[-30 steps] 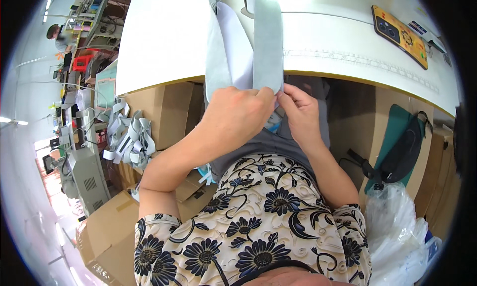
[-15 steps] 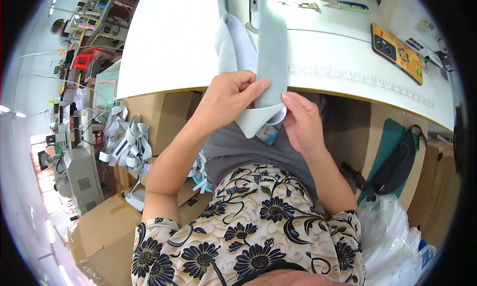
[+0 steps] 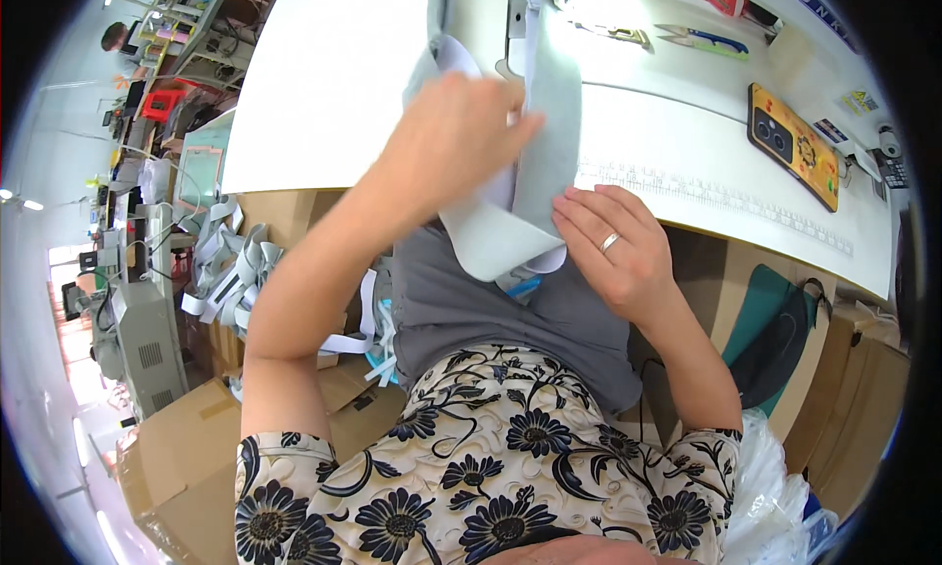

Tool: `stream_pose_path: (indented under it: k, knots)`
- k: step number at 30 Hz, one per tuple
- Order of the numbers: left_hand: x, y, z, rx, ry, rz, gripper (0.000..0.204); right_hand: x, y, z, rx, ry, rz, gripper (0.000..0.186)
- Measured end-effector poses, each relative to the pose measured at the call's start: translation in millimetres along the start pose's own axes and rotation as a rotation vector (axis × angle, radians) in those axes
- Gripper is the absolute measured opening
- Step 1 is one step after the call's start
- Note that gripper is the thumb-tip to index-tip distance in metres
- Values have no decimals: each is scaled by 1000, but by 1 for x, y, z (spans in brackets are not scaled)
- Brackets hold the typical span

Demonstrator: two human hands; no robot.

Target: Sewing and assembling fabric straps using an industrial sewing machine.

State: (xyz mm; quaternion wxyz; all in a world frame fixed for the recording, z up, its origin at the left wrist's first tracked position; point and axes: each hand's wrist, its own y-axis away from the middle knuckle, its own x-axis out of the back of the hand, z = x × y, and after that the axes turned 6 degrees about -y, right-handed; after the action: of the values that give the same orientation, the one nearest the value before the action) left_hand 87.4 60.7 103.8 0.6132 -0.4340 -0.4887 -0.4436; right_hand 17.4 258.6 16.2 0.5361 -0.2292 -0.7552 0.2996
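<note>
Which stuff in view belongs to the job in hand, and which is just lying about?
In the job, judging by position:
grey fabric strip
right hand, fingertips at the strip's edge
left hand, blurred, over the strip
white table

Apparently lying about:
yellow-cased phone
blue-green snips, unheld
cardboard box
clear plastic bag

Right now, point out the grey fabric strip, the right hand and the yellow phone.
Grey fabric strip [image 3: 553, 123]: head view, on its straight right-hand stretch.
Right hand [image 3: 626, 255]: head view, on the back of the hand.
Yellow phone [image 3: 797, 151]: head view, mid-way along its patterned back.
</note>
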Motion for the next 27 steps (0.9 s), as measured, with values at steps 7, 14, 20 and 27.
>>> stream_pose_path:
  k: [7,14,20,27]
  knots:
    - [-30,-56,-30,215,405,-23,31,2,2,-1,9,3,8,22]
    - [-31,-51,-27,325,398,-85,27,5,3,-4,24,7,8,18]
    - [-49,-38,-24,-261,-197,465,20,8,0,-7,33,-16,-26,18]
    - [-47,-17,-19,-379,55,227,28,21,-5,-12,37,-47,-124,19]
